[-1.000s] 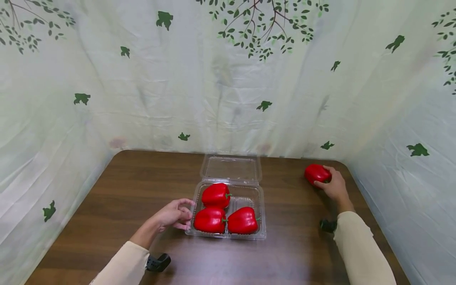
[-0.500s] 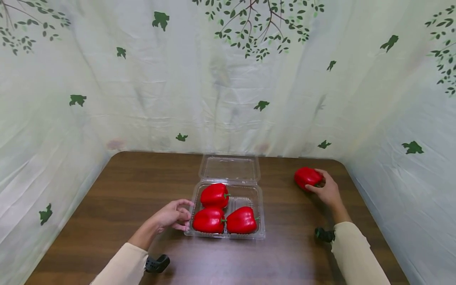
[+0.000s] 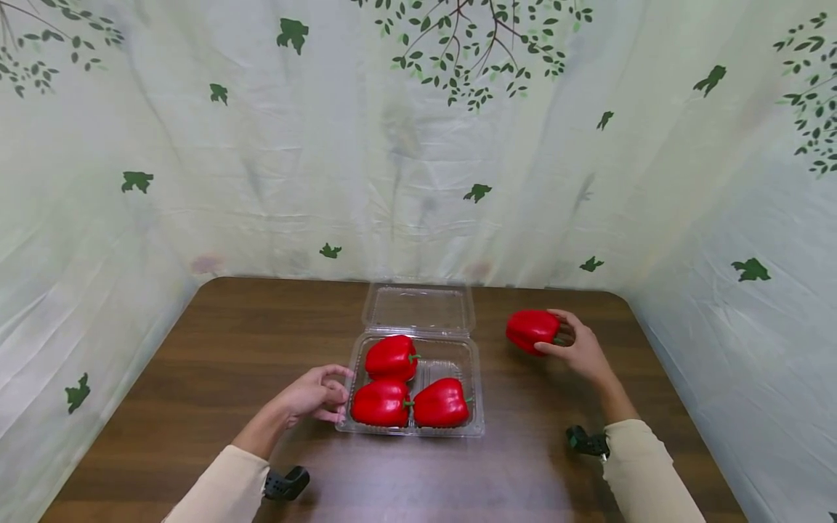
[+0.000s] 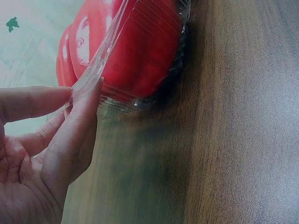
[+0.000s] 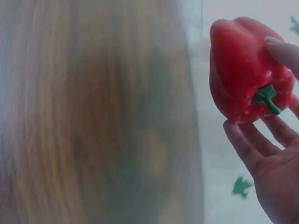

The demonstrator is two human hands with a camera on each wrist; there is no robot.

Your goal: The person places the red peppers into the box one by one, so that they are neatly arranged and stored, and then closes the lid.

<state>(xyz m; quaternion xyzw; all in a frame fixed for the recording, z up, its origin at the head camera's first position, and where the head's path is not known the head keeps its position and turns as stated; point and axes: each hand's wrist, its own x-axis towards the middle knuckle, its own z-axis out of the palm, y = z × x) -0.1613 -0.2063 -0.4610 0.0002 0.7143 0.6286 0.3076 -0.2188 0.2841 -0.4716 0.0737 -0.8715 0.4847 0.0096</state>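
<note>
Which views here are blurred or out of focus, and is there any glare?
Head view: sharp, evenly lit, walls bowed by the wide lens. Left wrist view: table streaked by blur, glare on the clear container. Right wrist view: background smeared; the pepper in the right hand stays fairly sharp.

Wooden table (image 3: 196,349), leaf-print curtain (image 3: 392,145)
</note>
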